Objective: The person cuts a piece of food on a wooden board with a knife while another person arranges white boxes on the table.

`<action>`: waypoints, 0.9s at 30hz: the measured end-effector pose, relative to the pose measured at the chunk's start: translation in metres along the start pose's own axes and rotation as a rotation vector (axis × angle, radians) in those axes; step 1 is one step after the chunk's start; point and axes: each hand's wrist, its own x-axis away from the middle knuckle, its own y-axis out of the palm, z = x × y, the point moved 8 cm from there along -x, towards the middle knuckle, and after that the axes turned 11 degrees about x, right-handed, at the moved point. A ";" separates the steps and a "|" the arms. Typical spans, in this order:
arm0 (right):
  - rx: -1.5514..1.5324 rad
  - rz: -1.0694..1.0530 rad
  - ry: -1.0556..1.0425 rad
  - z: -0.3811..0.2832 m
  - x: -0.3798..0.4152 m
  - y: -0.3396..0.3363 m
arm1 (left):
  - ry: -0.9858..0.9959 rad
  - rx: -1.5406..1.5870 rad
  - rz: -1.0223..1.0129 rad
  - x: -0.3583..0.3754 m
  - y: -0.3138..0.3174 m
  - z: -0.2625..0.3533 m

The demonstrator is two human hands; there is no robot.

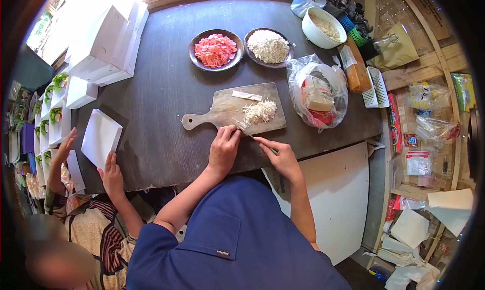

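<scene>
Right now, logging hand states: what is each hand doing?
Left hand: closed, pressing food on the cutting board.
Right hand: closed on a knife.

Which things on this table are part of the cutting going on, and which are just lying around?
In use:
left hand
right hand
knife
cutting board
pile of white shreds
white strip

Lying about:
bowl of pink pieces
bowl of white shreds
plastic bag
white boxes
grater
</scene>
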 end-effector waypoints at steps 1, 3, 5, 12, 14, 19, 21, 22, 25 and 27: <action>0.031 0.009 -0.010 0.000 0.002 -0.002 | -0.001 0.001 -0.001 -0.001 0.000 0.001; 0.029 -0.018 0.008 0.006 0.003 -0.003 | -0.015 0.035 0.002 -0.002 -0.002 0.001; 0.025 -0.040 0.027 0.009 0.000 0.000 | -0.018 0.032 0.000 0.000 -0.001 -0.001; -0.004 0.072 -0.102 -0.007 -0.021 0.017 | -0.014 0.036 0.006 -0.001 -0.002 0.001; -0.095 0.037 -0.024 0.000 -0.014 0.010 | -0.035 0.025 0.006 -0.001 -0.002 -0.001; 0.012 0.038 -0.037 -0.001 0.003 -0.005 | -0.027 0.011 -0.014 -0.003 -0.001 0.001; 0.021 0.010 -0.007 0.005 0.005 -0.001 | -0.029 0.015 -0.007 -0.002 -0.002 0.001; 0.015 0.019 -0.021 0.006 0.004 0.000 | -0.035 0.011 -0.014 -0.002 -0.002 0.001; 0.091 0.031 -0.019 -0.003 -0.007 0.009 | -0.013 0.011 -0.043 -0.002 0.002 0.004; 0.183 0.024 -0.036 -0.009 -0.017 0.013 | -0.017 -0.018 -0.032 -0.002 -0.001 0.003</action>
